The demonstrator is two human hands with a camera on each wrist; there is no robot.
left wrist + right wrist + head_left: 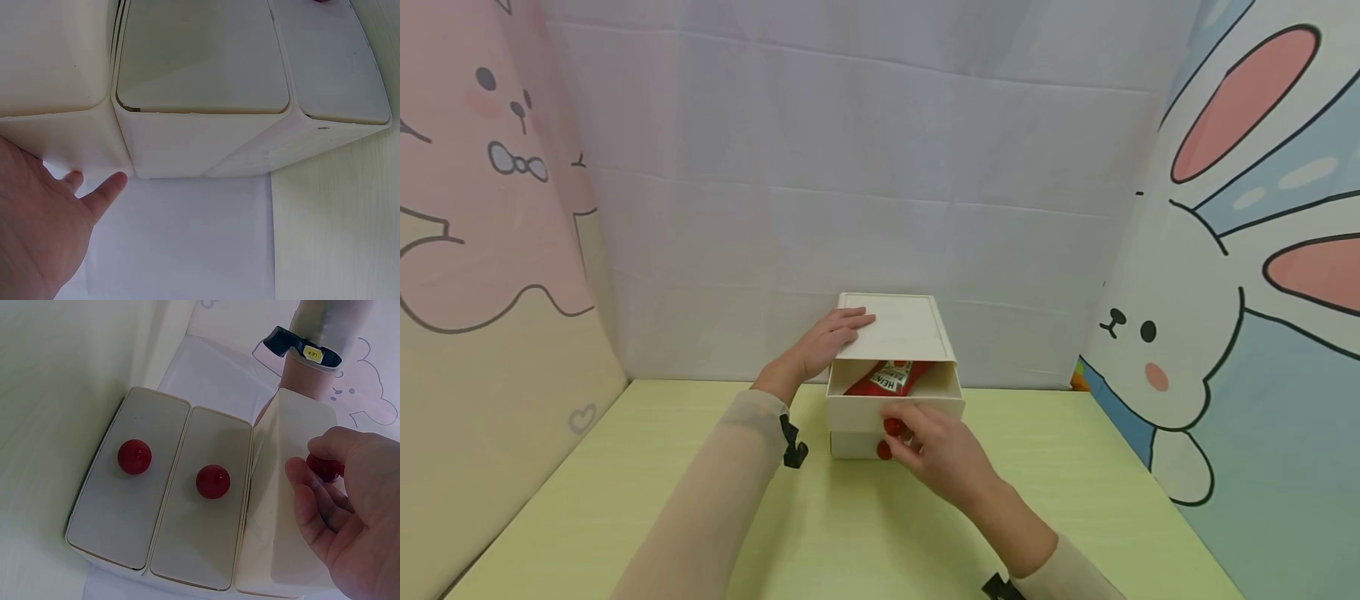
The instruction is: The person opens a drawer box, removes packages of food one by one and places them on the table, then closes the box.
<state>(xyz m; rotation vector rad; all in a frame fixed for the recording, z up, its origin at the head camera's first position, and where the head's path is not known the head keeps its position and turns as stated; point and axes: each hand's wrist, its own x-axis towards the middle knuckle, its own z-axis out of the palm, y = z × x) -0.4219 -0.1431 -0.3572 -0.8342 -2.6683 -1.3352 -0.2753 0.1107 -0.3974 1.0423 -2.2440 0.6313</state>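
A small white drawer cabinet [917,327] stands on the table, its top drawer [856,414] pulled partway out. Inside that drawer lies a red pouch [891,379] with a pale label reading HEINZ. With fairly straight fingers, my left hand [827,340] rests on the cabinet's top left edge; the left wrist view shows the same hand [44,225] beside the white casing. My right hand [951,458] is at the top drawer's front. In the right wrist view, its thumb and fingers [334,447] pinch the red knob [322,467].
Two lower drawers with red knobs [213,482] are closed. The cabinet stands on a pale yellow-green table [700,517], close to a white cloth backdrop [850,167]. Cartoon-printed panels [1187,333] border both sides.
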